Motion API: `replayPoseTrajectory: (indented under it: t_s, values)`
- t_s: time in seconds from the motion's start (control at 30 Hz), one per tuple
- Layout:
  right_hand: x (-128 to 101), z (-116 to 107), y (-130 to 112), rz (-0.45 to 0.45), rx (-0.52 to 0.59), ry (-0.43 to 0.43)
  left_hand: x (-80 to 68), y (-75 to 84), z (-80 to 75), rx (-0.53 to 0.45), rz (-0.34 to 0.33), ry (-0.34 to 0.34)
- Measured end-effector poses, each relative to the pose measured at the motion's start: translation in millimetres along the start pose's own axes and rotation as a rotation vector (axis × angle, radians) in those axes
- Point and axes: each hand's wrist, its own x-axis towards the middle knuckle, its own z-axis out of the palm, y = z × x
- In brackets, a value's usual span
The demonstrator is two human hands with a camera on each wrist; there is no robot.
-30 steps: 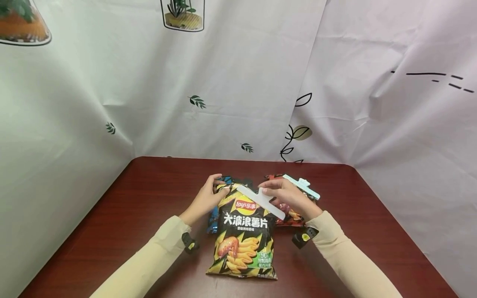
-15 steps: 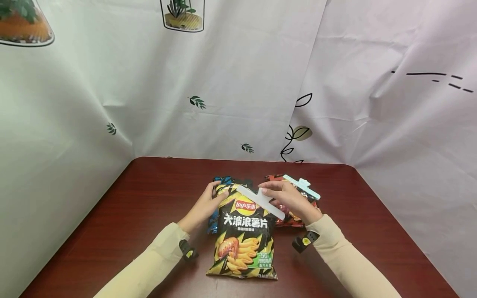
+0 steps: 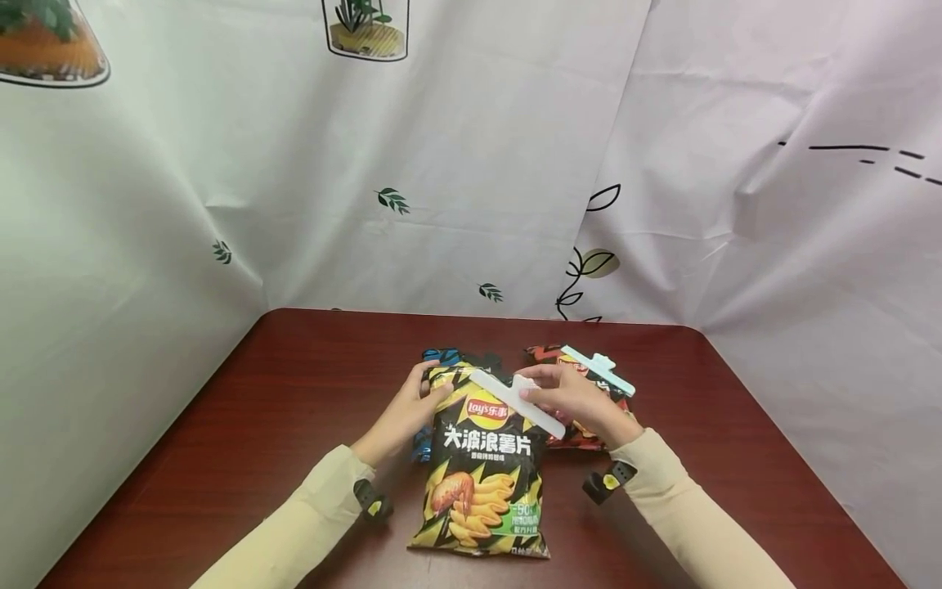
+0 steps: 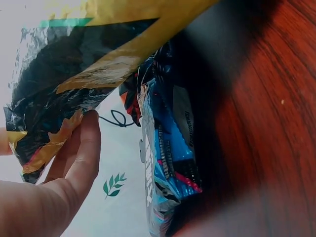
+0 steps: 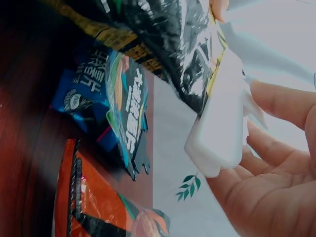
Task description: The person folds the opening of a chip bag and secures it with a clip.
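Left hand: pinches top corner of black-yellow chip bag.
Right hand: grips white sealing clip across bag top.

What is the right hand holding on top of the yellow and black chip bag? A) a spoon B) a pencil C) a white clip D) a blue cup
C: the right hand pinches a long white clip lying across the top of the yellow and black chip bag.

Looks like a makeshift recording booth, not a lived-in room. White printed curtain with plant motifs hangs on all sides around a dark red wooden table. Nothing else of the room visible.
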Motion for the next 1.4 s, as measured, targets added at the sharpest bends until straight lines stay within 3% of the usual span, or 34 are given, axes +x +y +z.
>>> replayPoseTrajectory:
  t_s: [0.3, 0.5, 0.77, 1.03, 1.4]
  values:
    - [-4, -2, 13, -0.049, 0.024, -0.161, -4.1, -2.2, -1.0, -0.026, -0.023, 0.007]
    - [-9, 2, 21, 0.018, 0.072, -0.14, -4.4, -1.1, 0.9, -0.11, -0.035, -0.015]
    - [-12, 8, 27, 0.061, 0.202, -0.151, -4.7, -5.3, 0.5, -0.124, -0.016, -0.062]
    - [-12, 11, 24, 0.077, 0.211, -0.143, -9.2, -7.2, -0.5, -0.131, -0.099, -0.094]
    - [-9, 20, 19, 0.056, 0.224, -0.152, -11.8, -7.2, -6.8, -0.132, -0.081, -0.09]
